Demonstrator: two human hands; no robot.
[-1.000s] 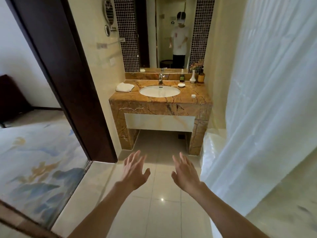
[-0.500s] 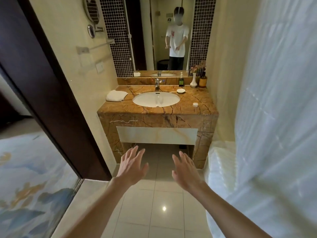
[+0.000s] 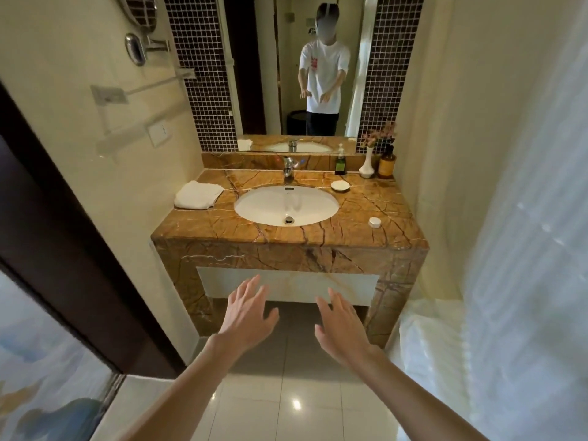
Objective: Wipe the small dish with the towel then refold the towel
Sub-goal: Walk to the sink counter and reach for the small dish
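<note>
A folded white towel lies on the left end of the brown marble counter. A small white dish sits on the counter behind and to the right of the white sink basin. My left hand and my right hand are stretched out in front of me, below the counter's front edge and well short of the towel and dish. Both hands have spread fingers and hold nothing.
A chrome tap, a green soap bottle, a white vase with flowers and an amber bottle line the back of the counter. A small white round lid lies front right. A dark door frame stands left, a white shower curtain right.
The view has come closer to the vanity, which looks larger and lower in the frame. My hands stay open and stretched out in front of me.
</note>
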